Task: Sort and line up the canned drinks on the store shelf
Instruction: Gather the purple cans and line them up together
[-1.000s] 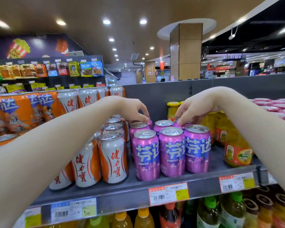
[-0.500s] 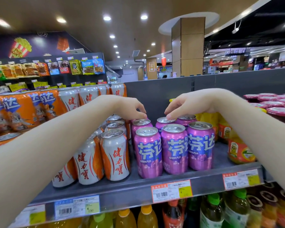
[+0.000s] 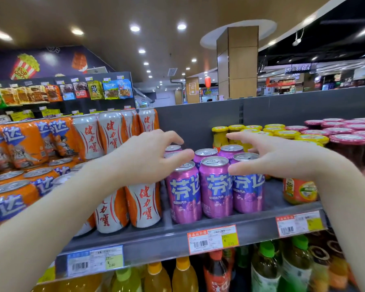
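Note:
Purple grape soda cans stand in rows at the middle of the grey shelf, three across at the front and more behind. White-and-orange cans stand to their left. My left hand hovers over the left side of the purple cans, fingers spread and holding nothing. My right hand hovers over their right side, fingers spread and apart from the cans.
Orange soda cans fill the shelf's left end, with more stacked above. Jars with yellow lids and pink lids stand at the right. Price tags line the shelf edge. Bottles fill the shelf below.
Both hands have lifted off the rear purple cans, drawn back toward me and spread their fingers. The camera view has shifted closer to the shelf.

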Demonstrator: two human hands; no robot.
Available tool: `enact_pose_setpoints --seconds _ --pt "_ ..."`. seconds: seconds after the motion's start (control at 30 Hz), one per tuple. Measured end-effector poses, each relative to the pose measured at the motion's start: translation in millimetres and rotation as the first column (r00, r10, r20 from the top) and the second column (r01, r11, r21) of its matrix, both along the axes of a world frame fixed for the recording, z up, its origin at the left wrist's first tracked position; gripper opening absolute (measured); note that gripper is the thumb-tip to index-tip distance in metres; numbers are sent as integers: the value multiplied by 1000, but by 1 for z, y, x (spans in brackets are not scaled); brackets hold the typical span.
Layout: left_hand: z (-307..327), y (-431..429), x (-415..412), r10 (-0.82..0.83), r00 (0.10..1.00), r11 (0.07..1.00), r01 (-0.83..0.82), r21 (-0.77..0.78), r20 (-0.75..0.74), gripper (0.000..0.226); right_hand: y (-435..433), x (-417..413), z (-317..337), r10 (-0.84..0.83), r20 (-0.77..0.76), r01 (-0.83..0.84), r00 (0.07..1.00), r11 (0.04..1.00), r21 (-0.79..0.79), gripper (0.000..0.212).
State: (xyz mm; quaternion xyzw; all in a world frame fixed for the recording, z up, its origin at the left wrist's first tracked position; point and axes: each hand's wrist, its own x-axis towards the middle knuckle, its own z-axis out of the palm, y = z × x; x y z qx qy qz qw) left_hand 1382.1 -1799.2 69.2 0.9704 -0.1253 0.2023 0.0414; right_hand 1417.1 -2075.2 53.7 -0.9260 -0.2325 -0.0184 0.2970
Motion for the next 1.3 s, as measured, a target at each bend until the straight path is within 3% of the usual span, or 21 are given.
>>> enact_pose_setpoints --seconds 0.17,0.27,0.53,0.67,0.8,1.17,1.3 --pt "-42 -8 -18 30 997 999 -32 27 66 71 6 -11 -40 -107 -67 119 992 970 211 104" --pt "-49 -8 -19 24 991 1000 -25 1 129 69 10 -11 -56 -172 -3 165 985 943 290 105" --pt "-45 -2 -22 2 995 999 3 -50 102 67 18 -10 -62 -142 68 112 987 935 337 98" --pt "-49 -8 -22 8 990 998 1 -66 139 73 17 -10 -76 -175 -17 165 984 885 435 87" --pt "-57 -27 -12 15 978 999 -23 36 208 83 19 -13 -86 -224 28 195 974 900 391 70" --pt "-52 -24 -9 -11 994 997 2 83 107 65 18 -14 -95 -312 61 259 948 870 420 70" --pt "-55 -28 -13 1 986 997 -14 75 167 64 19 -15 -98 -317 79 259 945 874 410 72"
